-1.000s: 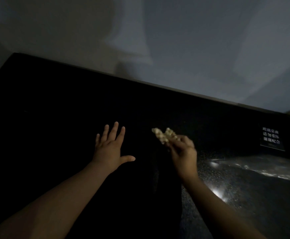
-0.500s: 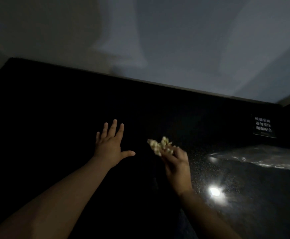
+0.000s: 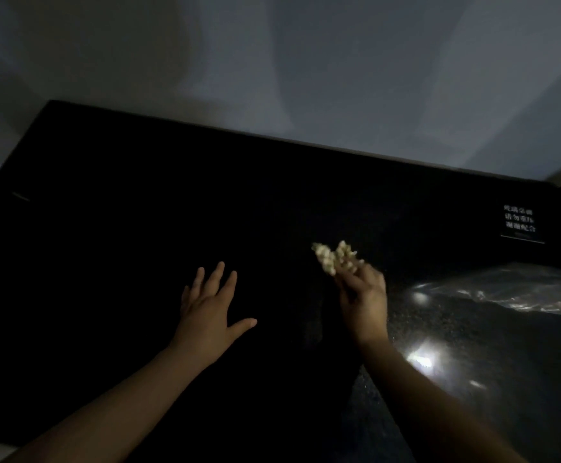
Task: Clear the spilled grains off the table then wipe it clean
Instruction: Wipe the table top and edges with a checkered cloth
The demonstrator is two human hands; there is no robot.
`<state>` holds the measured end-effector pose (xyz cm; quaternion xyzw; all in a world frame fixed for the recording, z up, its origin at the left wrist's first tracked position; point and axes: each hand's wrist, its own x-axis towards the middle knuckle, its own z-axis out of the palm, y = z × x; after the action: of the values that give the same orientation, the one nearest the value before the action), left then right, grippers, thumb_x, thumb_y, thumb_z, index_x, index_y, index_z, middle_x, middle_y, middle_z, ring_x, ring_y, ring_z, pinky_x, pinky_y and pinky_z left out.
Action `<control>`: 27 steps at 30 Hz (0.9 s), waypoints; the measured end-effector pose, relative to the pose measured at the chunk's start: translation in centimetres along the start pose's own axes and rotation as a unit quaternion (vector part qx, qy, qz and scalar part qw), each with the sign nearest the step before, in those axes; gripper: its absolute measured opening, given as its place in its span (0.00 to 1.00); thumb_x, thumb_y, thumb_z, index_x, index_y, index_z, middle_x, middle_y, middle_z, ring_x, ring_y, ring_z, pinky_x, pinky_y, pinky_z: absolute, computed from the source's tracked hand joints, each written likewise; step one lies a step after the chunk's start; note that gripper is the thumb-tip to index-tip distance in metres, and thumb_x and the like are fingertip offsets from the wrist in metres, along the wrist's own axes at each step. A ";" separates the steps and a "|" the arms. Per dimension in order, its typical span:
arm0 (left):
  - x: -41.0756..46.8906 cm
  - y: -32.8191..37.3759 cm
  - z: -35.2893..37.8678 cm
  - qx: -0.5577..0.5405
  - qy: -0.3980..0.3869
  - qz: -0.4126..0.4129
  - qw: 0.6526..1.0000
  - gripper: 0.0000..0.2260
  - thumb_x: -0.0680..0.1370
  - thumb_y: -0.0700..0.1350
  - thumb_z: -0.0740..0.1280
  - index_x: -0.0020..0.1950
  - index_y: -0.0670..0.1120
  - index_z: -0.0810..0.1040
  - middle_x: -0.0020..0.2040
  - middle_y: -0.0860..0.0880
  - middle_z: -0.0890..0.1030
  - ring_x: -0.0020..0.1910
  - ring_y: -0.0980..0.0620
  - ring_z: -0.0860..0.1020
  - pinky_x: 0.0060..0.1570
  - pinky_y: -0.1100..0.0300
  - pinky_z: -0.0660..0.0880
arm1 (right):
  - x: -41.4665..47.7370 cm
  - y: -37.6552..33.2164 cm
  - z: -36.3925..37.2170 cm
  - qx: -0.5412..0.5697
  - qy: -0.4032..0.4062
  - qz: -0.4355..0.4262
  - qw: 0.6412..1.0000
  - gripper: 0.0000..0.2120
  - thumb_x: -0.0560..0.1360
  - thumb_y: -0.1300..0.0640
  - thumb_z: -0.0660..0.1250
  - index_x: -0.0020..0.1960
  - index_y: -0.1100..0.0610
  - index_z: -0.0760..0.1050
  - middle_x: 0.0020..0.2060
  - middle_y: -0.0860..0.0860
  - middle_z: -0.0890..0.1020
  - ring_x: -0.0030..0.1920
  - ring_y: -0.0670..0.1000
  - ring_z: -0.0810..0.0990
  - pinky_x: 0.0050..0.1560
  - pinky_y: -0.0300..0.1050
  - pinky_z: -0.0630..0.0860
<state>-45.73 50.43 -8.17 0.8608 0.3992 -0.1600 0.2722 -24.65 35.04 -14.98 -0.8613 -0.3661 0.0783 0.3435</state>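
Observation:
A clump of pale grains (image 3: 334,257) sticks out above the fingertips of my right hand (image 3: 363,302), which is closed around it and raised over the black table (image 3: 122,228). My left hand (image 3: 209,309) lies flat on the dark surface to the left, fingers spread and holding nothing. The room is dim, and any loose grains on the black top are too dark to make out.
A clear plastic bag (image 3: 519,292) lies on the speckled right part of the table, with bright light glare (image 3: 421,359) near my right forearm. A small black sign with white characters (image 3: 521,222) stands at the far right. A pale wall runs behind the table.
My right hand with the grains has shifted slightly right and up after dipping toward me. The left hand stays flat in about the same spot. The view has tilted a little.

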 end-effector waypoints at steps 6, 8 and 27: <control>-2.2 -0.9 0.2 0.035 -0.041 0.001 0.999 0.44 0.74 0.65 0.62 0.77 0.52 0.37 0.76 0.50 0.30 0.74 0.45 0.30 0.74 0.43 0.40 | -6.6 -2.6 0.2 0.110 -0.072 0.004 0.991 0.16 0.75 0.60 0.69 0.59 0.46 0.80 0.59 0.37 0.78 0.60 0.42 0.74 0.64 0.36 0.69; -2.8 -1.1 0.4 0.038 -0.055 -0.002 0.998 0.46 0.73 0.65 0.64 0.77 0.52 0.36 0.76 0.50 0.30 0.74 0.44 0.30 0.74 0.42 0.41 | -4.2 -1.7 -0.9 0.125 -0.034 0.035 0.991 0.18 0.73 0.64 0.70 0.60 0.49 0.81 0.59 0.43 0.80 0.61 0.46 0.77 0.64 0.46 0.73; -2.9 -2.5 2.1 0.116 -0.043 0.004 0.992 0.48 0.71 0.68 0.64 0.77 0.52 0.36 0.76 0.48 0.31 0.75 0.42 0.32 0.74 0.40 0.43 | -11.1 -1.8 -1.8 0.039 0.016 0.055 0.998 0.21 0.72 0.67 0.71 0.61 0.50 0.80 0.58 0.45 0.81 0.58 0.50 0.75 0.62 0.35 0.68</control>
<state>-49.63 48.75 -9.28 0.8805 0.3626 -0.2407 0.1878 -33.00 27.37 -13.80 -0.8672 -0.3094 0.0977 0.3778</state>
